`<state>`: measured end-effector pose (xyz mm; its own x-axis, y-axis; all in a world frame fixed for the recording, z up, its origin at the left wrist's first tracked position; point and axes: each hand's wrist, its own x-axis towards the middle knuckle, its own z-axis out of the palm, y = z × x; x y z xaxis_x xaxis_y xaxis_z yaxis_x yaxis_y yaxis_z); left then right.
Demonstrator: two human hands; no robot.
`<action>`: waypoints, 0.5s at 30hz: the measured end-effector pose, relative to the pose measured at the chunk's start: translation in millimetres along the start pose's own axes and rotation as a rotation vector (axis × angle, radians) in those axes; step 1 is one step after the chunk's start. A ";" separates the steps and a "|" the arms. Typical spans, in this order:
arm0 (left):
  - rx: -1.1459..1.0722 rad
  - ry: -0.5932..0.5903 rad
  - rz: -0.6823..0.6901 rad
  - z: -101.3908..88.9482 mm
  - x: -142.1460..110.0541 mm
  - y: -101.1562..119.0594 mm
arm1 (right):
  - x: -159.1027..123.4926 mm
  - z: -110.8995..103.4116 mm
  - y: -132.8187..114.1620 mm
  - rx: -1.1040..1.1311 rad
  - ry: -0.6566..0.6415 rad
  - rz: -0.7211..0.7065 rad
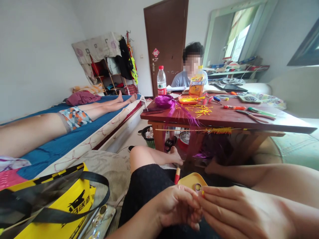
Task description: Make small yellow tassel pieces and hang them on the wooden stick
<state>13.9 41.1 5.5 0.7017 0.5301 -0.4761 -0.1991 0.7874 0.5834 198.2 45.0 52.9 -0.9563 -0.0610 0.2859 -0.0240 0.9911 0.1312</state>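
Over my lap, my left hand (178, 204) is closed, its thumb and fingers curled into a pinch against the fingertips of the other hand. What the left fingers hold, if anything, is hidden. My right hand (231, 207) has its fingers pressed together, back of the hand up. At its fingertips shows a small yellow piece (202, 192), too small to name exactly. Just beyond the fingers lies a yellow tray (190, 178), with a ring-shaped thing (198, 187) at its near edge. Beside the tray stands a red tube with a pale tip (177, 176).
Ahead is a low red table (166, 116) with purple strands (165, 102), yellow pieces (203, 110), pliers (256, 116) and two bottles. A person (176, 79) sits behind it. Another person lies on the bed (104, 122) at left. A yellow bag (74, 196) stands near my left arm.
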 end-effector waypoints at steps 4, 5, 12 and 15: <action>0.084 0.101 0.128 1.9 -2.6 3.5 | 0.1 11.2 -1.8 0.097 0.226 0.199; 0.114 0.137 0.169 2.5 -3.4 4.6 | 0.6 15.3 -2.6 0.146 0.270 0.277; 0.351 0.262 0.372 9.9 -7.9 13.5 | 7.1 36.2 -6.2 0.533 0.441 0.774; 0.317 0.237 0.361 8.7 -6.4 15.1 | 8.8 34.2 -5.7 0.576 0.464 0.804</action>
<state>12.3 46.8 23.0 0.4458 0.8351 -0.3222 -0.1575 0.4276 0.8902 180.0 42.8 22.2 -0.5535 0.7101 0.4352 0.3099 0.6606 -0.6838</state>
